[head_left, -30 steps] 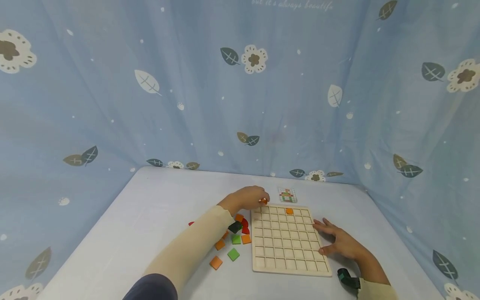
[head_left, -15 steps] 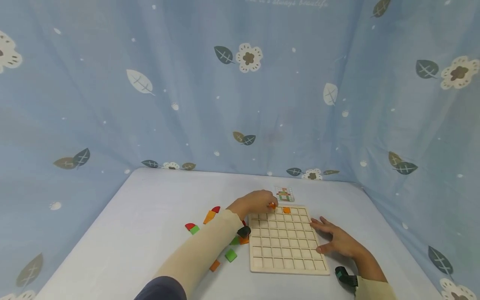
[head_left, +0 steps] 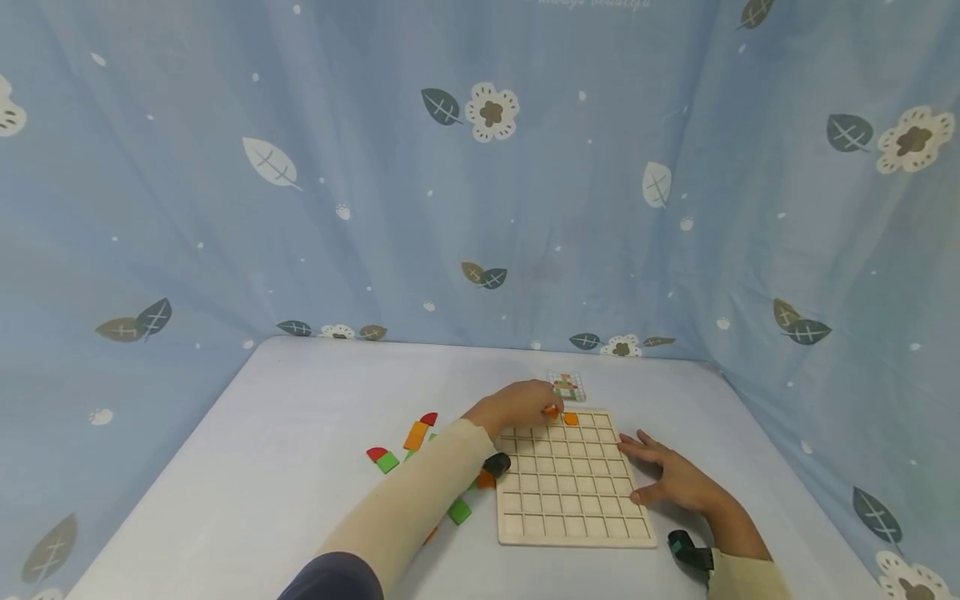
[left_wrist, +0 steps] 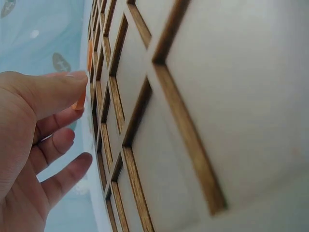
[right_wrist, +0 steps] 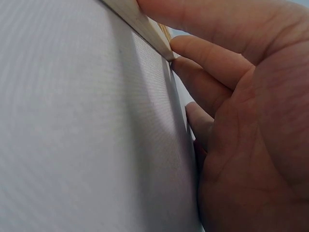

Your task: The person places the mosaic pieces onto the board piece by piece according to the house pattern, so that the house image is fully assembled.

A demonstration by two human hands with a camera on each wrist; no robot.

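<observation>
"Orange tile point(head_left: 551, 412): where do you have it?"

"In the left hand point(head_left: 522, 403), at the far edge of the grid board point(head_left: 570, 481). On my left wrist feed the grip is clamped on it, thumb against finger, with the other fingers standing away."

"Long axis?"

"Can't tell. Fingers cover most of it; I get only a narrow orange strip."

"So what does the move turn on?"

"Sideways position, I'd judge. It lies just left of the second orange tile point(head_left: 572, 418), which sits in a far-row cell. Whether the held one touches the wood, I can't tell."

"And the right hand point(head_left: 672, 479)?"

"Farther off, fingers apart, fingertips touching the board's right edge. The left is plainly the nearer one."

"Anything farther out?"

"Beyond the board, a pattern card point(head_left: 567, 385) lies on the tabletop point(head_left: 330, 392). Out left I see loose pieces, among them a red quarter-round point(head_left: 377, 454) beside a green square point(head_left: 387, 462); the left sleeve point(head_left: 408, 493) hides others partly."
</observation>
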